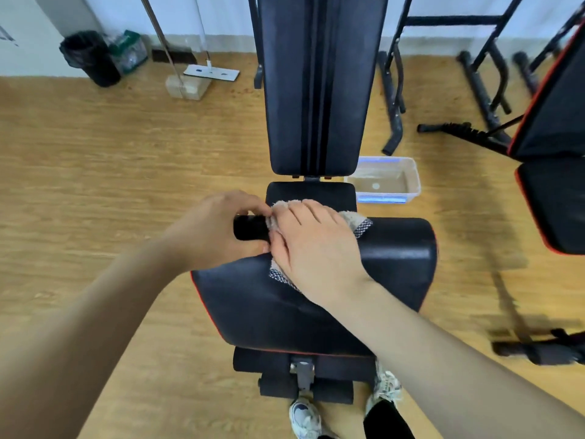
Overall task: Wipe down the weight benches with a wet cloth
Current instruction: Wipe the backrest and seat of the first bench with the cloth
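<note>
A weight bench (316, 296) is standing in the middle, with its backrest (316, 83) stretching away at the far end. A cloth (351, 218) is lying on the bench, draped over a foam roller (250, 228) that is sticking out to the bench's left. The right hand (313, 245) is resting flat on the cloth. The left hand (215, 229) is gripping the foam roller at the bench's left edge. A plastic tub (384, 180) is sitting on the floor (95, 185) just right of the bench. A second bench (557, 172) is standing further right. A mop (210, 72) and a bin (91, 57) are standing behind the bench to its left. Two shoes (304, 416) are standing at the bench's near end.
</note>
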